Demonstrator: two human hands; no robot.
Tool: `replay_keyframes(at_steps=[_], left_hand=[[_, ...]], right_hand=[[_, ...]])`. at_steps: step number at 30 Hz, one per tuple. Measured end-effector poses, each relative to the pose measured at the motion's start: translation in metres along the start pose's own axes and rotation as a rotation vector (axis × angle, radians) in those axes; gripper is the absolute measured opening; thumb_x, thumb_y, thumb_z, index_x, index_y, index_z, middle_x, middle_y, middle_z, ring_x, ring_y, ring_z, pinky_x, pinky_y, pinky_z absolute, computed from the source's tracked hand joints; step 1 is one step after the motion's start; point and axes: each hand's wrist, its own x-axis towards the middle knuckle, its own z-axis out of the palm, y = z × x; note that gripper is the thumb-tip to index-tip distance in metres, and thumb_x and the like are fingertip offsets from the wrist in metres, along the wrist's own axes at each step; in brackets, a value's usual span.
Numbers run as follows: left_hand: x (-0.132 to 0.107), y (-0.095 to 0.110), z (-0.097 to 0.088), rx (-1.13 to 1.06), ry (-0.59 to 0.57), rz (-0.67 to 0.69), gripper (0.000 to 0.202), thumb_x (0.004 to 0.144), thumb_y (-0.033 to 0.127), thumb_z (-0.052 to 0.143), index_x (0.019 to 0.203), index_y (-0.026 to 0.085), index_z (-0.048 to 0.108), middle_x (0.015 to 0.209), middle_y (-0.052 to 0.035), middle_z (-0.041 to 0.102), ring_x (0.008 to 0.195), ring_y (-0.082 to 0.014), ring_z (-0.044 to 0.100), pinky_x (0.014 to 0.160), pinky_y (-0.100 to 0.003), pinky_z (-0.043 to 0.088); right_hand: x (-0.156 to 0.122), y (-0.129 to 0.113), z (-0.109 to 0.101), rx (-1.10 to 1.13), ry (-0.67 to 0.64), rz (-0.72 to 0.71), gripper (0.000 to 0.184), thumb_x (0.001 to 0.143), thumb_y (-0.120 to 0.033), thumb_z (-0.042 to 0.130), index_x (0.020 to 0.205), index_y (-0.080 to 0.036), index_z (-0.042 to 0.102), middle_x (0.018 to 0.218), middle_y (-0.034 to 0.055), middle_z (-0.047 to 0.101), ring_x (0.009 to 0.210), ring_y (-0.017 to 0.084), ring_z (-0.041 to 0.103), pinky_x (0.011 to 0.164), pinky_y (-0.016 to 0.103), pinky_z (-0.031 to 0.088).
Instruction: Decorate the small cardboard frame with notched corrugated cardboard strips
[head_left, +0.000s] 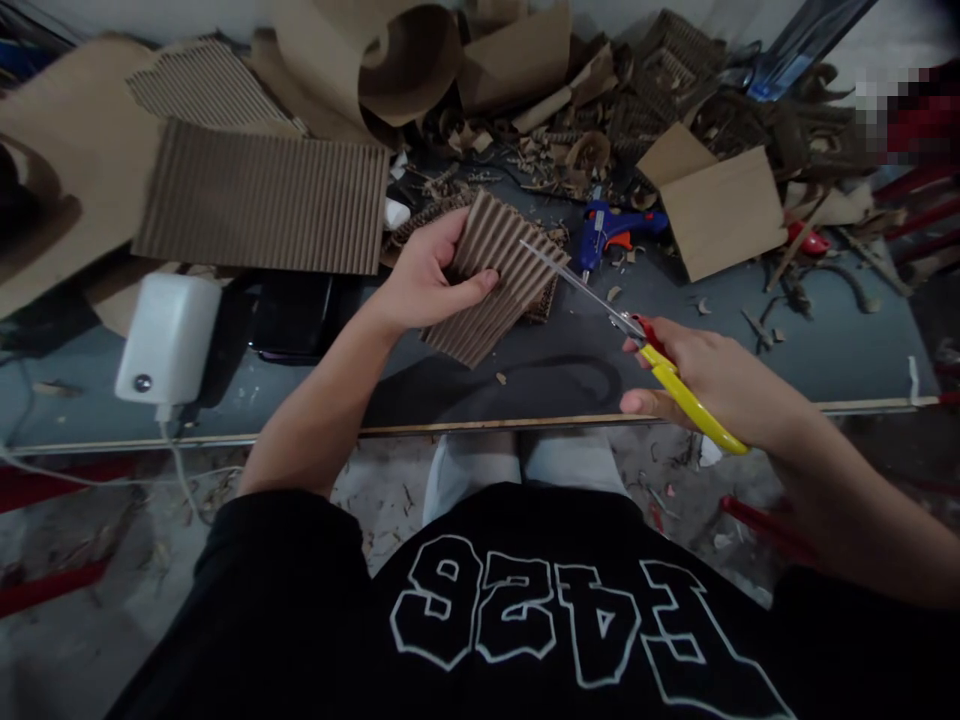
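Note:
My left hand grips a piece of corrugated cardboard by its left side, thumb on top, ridges facing up. In my right hand is a pair of scissors with a yellow and a red handle. Their blades point up and left, and the tip reaches over the cardboard's right part. Whether the blades touch the cardboard I cannot tell. Just beyond the blades lies a blue glue gun with an orange trigger.
A larger corrugated sheet lies at the left, near a white power bank with a cable and a dark phone-like object. Cardboard scraps and rolled cardboard crowd the back. Flat brown pieces lie right. The table edge runs before me.

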Motion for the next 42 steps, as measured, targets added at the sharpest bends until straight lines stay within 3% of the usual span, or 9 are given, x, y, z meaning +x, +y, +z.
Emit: replay_keyframes(at_steps=[3,8,13,21,29,36,42], left_hand=[[-0.001,0.010,0.006,0.003,-0.040,-0.052,0.074,0.083,0.079,0.078,0.128,0.021,0.070,0.113,-0.0061,0.074,0.125,-0.0336,0.074,0.113,-0.050,0.062],[-0.006,0.020,0.016,-0.177,-0.044,-0.205,0.077,0.070,0.084,0.089,0.107,0.019,0.073,0.096,-0.0051,0.076,0.102,-0.0300,0.080,0.094,-0.047,0.069],[-0.008,0.010,0.021,-0.272,-0.133,-0.296,0.072,0.070,0.082,0.091,0.097,0.018,0.073,0.085,-0.0025,0.073,0.090,-0.0274,0.081,0.087,-0.048,0.072],[-0.004,-0.018,0.022,-0.338,-0.124,-0.314,0.074,0.064,0.078,0.097,0.096,0.016,0.073,0.084,-0.0023,0.074,0.080,-0.0234,0.079,0.084,-0.047,0.072],[-0.005,-0.023,0.021,-0.381,-0.106,-0.312,0.064,0.069,0.070,0.097,0.101,0.019,0.075,0.086,-0.0025,0.077,0.083,-0.0243,0.080,0.083,-0.044,0.072],[-0.006,-0.022,0.021,-0.376,-0.095,-0.323,0.058,0.070,0.062,0.096,0.098,0.017,0.074,0.084,-0.0022,0.077,0.085,-0.0241,0.080,0.084,-0.043,0.071],[-0.006,-0.025,0.020,-0.353,-0.079,-0.345,0.062,0.071,0.067,0.095,0.100,0.018,0.072,0.087,-0.0047,0.076,0.087,-0.0271,0.080,0.088,-0.049,0.071]], right_hand=[[0.003,-0.011,-0.006,0.054,-0.025,0.067,0.094,0.070,-0.114,0.050,0.098,-0.025,0.057,0.099,0.0148,0.073,0.076,0.030,0.065,0.067,0.040,0.042],[0.011,-0.012,-0.008,0.199,-0.095,-0.069,0.102,0.070,-0.119,0.034,0.094,-0.024,0.063,0.087,0.0116,0.069,0.077,0.029,0.065,0.071,0.042,0.046],[0.021,-0.012,-0.005,0.232,-0.277,-0.067,0.097,0.074,-0.116,0.036,0.088,-0.024,0.065,0.080,0.0086,0.067,0.072,0.026,0.062,0.070,0.041,0.045],[0.034,-0.004,0.007,0.165,-0.222,-0.045,0.086,0.077,-0.110,0.050,0.086,-0.025,0.060,0.081,0.0075,0.066,0.070,0.022,0.059,0.067,0.038,0.044],[0.044,-0.011,-0.001,0.127,-0.364,-0.114,0.092,0.083,-0.112,0.026,0.080,-0.024,0.051,0.077,0.0066,0.058,0.071,0.021,0.054,0.069,0.039,0.042],[0.043,-0.011,-0.006,0.154,-0.364,-0.116,0.093,0.080,-0.116,0.020,0.076,-0.025,0.044,0.075,0.0036,0.048,0.070,0.019,0.045,0.069,0.039,0.039],[0.042,-0.016,-0.006,0.155,-0.368,-0.145,0.094,0.078,-0.116,0.015,0.074,-0.026,0.042,0.073,0.0032,0.047,0.068,0.019,0.045,0.068,0.039,0.038]])
